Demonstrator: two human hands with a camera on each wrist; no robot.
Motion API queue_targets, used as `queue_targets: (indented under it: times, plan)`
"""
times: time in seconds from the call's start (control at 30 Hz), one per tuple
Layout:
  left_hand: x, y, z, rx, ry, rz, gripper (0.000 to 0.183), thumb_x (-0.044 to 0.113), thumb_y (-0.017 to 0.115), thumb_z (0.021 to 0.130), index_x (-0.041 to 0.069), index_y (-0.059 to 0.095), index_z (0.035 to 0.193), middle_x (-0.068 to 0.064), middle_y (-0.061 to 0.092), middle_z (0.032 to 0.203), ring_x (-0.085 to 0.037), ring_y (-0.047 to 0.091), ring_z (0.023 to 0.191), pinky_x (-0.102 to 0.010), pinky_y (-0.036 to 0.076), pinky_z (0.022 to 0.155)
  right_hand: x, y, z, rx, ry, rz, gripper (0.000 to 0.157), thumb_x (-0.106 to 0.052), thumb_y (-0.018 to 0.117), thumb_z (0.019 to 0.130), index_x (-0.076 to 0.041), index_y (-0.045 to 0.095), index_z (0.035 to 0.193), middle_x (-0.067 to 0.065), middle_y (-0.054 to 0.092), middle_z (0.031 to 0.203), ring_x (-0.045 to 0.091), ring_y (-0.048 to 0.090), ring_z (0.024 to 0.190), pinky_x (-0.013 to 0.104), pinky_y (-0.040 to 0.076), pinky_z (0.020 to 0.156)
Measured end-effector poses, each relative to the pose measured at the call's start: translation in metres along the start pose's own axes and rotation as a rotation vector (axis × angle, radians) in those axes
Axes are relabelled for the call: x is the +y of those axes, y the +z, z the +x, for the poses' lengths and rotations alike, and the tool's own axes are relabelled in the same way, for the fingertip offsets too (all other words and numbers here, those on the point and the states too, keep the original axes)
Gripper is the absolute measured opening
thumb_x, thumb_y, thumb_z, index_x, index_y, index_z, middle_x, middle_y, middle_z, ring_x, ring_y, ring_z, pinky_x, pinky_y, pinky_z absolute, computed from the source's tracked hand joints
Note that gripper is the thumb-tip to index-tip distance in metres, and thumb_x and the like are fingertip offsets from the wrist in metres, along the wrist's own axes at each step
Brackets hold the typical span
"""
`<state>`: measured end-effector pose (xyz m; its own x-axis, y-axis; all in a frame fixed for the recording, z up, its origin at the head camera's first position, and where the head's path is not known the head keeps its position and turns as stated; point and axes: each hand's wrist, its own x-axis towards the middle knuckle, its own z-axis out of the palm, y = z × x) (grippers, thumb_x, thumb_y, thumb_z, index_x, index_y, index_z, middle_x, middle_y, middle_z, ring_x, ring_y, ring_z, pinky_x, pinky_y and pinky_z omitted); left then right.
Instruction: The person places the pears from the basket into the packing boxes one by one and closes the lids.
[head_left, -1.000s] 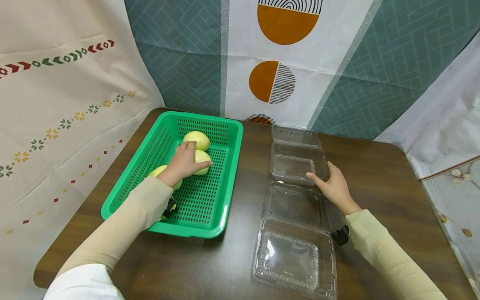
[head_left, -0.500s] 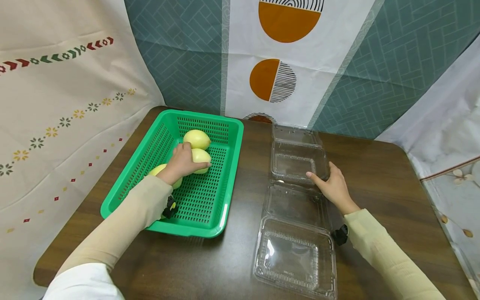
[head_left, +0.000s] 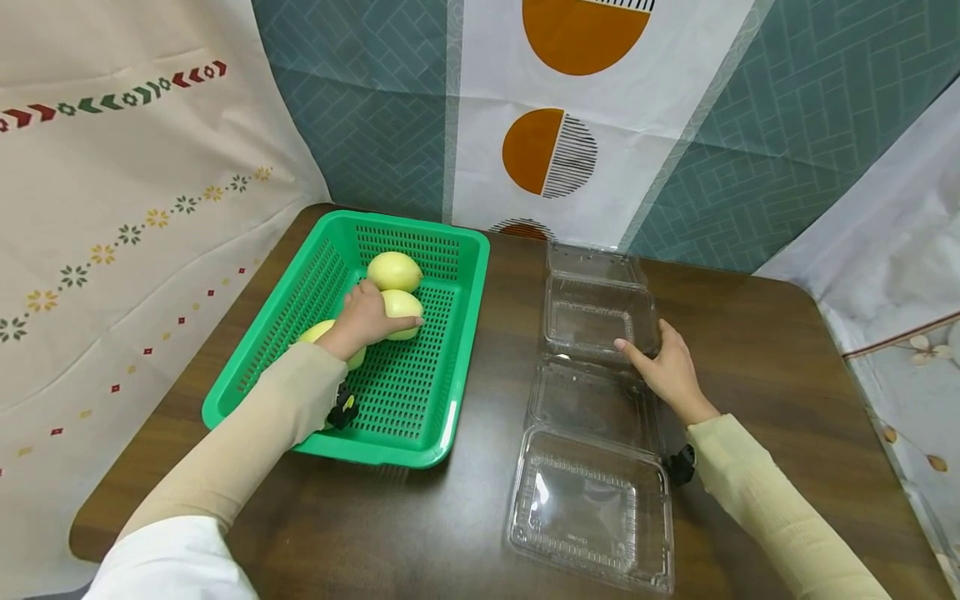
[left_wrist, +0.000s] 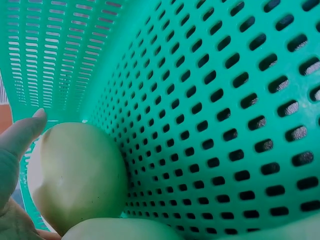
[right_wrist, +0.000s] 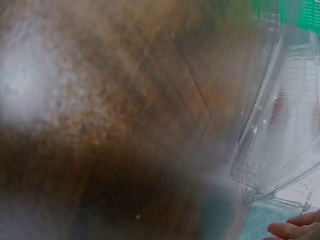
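Inside the green plastic basket (head_left: 453,421), my left hand (head_left: 358,323) grips a smooth, pale yellow oval fruit (head_left: 402,307), its fingers over the far left side and its thumb along the near side. The left wrist view shows this rounded fruit (left_wrist: 82,175) with the thumb (left_wrist: 22,134) beside it. A second yellow fruit (head_left: 394,271) lies just behind; another (head_left: 356,360) is partly hidden under my left wrist. On the right, my right hand (head_left: 671,377) has its fingers loosely extended at the right edge of a lidded-style clear plastic container (head_left: 588,321), thumb over its near right corner.
A second opened clear container (head_left: 581,512) lies nearer me, its lid half toward the first one. Both rest on the dark wooden table (head_left: 330,517), right of the basket. A patterned cloth (head_left: 360,108) hangs behind the table, with more cloth at both sides.
The head view has tilted slightly, so the table scene sits a little higher. Both hands keep nearly the same places, the left at the fruit, the right at the container.
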<state>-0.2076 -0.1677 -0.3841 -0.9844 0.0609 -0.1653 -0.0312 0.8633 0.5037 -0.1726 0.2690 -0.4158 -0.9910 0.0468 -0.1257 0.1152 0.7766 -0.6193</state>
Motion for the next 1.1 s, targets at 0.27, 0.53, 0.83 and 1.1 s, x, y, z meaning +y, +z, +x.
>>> queue_targets:
  times: [0.27, 0.53, 0.83, 1.1]
  plan:
    - [-0.002, 0.002, 0.002, -0.022, -0.011, 0.041, 0.093, 0.052, 0.066, 0.081, -0.02, 0.029, 0.127, -0.036, 0.04, 0.118, -0.045, 0.041, 0.102, -0.052, 0.038, 0.086, -0.001, 0.001, 0.001, 0.019, -0.009, -0.011, 0.102, -0.06, 0.052, 0.089, 0.008, 0.003, 0.149, 0.035, 0.01, 0.151, 0.053, 0.015, 0.137, 0.066, 0.021, 0.106]
    - [-0.001, 0.0, 0.001, -0.022, -0.024, 0.027, 0.097, 0.056, 0.062, 0.083, -0.016, 0.024, 0.136, -0.034, 0.041, 0.123, -0.045, 0.041, 0.107, -0.054, 0.041, 0.085, 0.0, 0.005, 0.003, 0.05, 0.0, 0.013, 0.101, -0.059, 0.052, 0.089, 0.005, 0.001, 0.15, 0.033, 0.002, 0.153, 0.051, 0.0, 0.141, 0.067, 0.01, 0.109]
    - [-0.004, 0.002, 0.001, -0.036, -0.009, 0.067, 0.095, 0.055, 0.061, 0.084, -0.017, 0.025, 0.136, -0.036, 0.04, 0.125, -0.047, 0.04, 0.111, -0.054, 0.039, 0.09, 0.004, 0.011, 0.0, 0.033, 0.008, 0.02, 0.1, -0.058, 0.051, 0.091, 0.005, 0.0, 0.15, 0.033, 0.0, 0.154, 0.05, 0.0, 0.141, 0.067, 0.01, 0.109]
    - [-0.003, 0.003, 0.001, -0.029, -0.012, 0.071, 0.094, 0.055, 0.063, 0.083, -0.016, 0.027, 0.134, -0.035, 0.041, 0.124, -0.047, 0.041, 0.111, -0.055, 0.04, 0.089, 0.007, 0.011, 0.003, 0.053, -0.001, 0.013, 0.099, -0.057, 0.052, 0.09, 0.004, 0.002, 0.15, 0.032, 0.003, 0.154, 0.05, 0.002, 0.141, 0.066, 0.011, 0.11]
